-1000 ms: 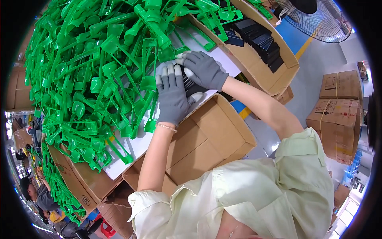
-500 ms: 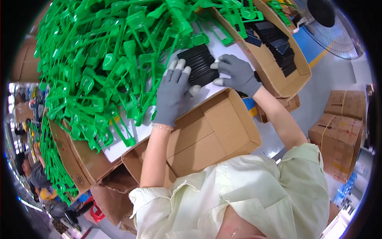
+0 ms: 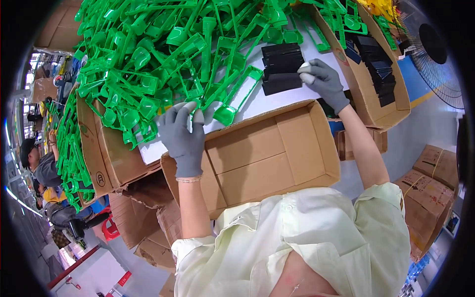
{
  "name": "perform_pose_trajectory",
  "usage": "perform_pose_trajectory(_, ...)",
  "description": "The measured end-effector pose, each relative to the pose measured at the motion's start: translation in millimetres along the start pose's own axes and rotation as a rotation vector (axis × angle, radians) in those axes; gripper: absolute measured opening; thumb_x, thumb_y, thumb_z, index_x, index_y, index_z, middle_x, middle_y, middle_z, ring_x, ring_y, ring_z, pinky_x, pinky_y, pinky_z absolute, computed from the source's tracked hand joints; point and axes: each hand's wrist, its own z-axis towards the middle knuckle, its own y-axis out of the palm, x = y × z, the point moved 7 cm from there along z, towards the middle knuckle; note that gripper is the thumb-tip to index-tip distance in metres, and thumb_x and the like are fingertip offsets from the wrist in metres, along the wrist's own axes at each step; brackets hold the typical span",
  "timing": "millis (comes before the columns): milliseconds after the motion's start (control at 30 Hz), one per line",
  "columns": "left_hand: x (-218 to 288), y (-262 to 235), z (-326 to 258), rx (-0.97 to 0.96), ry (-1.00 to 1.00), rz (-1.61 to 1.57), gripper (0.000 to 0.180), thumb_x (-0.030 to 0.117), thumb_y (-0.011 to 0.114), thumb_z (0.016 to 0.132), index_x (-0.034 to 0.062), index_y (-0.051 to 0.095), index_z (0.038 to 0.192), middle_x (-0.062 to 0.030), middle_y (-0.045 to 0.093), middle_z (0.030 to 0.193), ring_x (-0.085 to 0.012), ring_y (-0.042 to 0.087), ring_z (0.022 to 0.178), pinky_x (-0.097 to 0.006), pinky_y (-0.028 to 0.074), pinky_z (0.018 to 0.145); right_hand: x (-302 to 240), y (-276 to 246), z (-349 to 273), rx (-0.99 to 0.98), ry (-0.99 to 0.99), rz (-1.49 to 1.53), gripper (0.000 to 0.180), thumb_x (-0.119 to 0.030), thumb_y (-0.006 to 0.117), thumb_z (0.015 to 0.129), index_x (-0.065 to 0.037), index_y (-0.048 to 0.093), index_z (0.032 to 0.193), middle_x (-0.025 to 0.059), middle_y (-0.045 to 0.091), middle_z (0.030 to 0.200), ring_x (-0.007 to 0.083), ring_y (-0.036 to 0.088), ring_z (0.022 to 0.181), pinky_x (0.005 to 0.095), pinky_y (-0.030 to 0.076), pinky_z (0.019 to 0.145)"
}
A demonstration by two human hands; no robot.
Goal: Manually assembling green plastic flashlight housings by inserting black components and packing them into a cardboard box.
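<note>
My left hand point(image 3: 184, 138), in a grey glove with pale fingertips, is open over the near edge of a big pile of green plastic parts point(image 3: 143, 59). Its fingers are apart, close to the lowest parts. A green part with a rectangular frame point(image 3: 249, 86) lies to the right of that hand on the white work surface point(image 3: 269, 105). Flat black panels point(image 3: 282, 69) overlap in a stack beside it. At the stack's right edge is my right hand point(image 3: 325, 85), gloved alike, its fingers curled and fingertips together; what they pinch is not clear.
A shallow cardboard box point(image 3: 267, 153) lies between the surface and my body. Another carton point(image 3: 391, 116) at the right holds black panels and green parts. A fan point(image 3: 438, 64) stands beyond it. Stacked cartons point(image 3: 425, 203) are at lower right; a person point(image 3: 43, 168) is at far left.
My left hand has left the black panels and moved left to the green parts. The panels now lie more spread out, with a green frame part beside them. My view has shifted.
</note>
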Motion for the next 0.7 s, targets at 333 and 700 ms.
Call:
perform_pose_trajectory(333,13.7,75.2,-5.9,-0.46,-0.089,0.275,0.034,0.042,0.071,0.073,0.0123,0.068,0.089,-0.011,0.066,0.081,-0.0318,0.062,0.078,-0.042,0.045,0.067,-27.2,-0.8,3.6,0.186,0.413,0.29,0.019,-0.023,0.056,0.092,-0.008,0.054,0.103,-0.001,0.056,0.069,0.0023,0.049,0.052,0.0167,0.034,0.043)
perform_pose_trajectory(700,-3.7,4.2,-21.0,-0.123,-0.413,-0.654,0.024,0.004,0.066,0.082,0.0013,0.064,0.105,-0.0085,0.067,0.097,-0.0133,0.06,0.069,-0.028,0.053,0.063,-70.8,3.8,-15.2,0.088,0.44,0.282,0.023,-0.022,0.064,0.086,-0.005,0.06,0.101,0.0007,0.061,0.071,0.0043,0.053,0.056,0.0173,0.038,0.047)
